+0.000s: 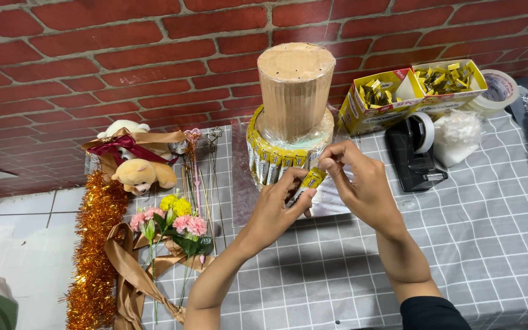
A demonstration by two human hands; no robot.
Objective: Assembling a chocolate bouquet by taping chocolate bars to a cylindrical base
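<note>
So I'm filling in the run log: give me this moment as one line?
left hand: holds yellow packet | right hand: pinches packet top | behind: cardboard cylinder, packet ring around its base

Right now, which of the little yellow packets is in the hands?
The single yellow packet pinched between the left hand and the right hand. The other packets stand in a row around the cardboard cylinder.

Yellow sachet (pixel 310 181), grey checked tablecloth (pixel 472 232), red brick wall (pixel 93 67), orange tinsel (pixel 93 244)
</note>
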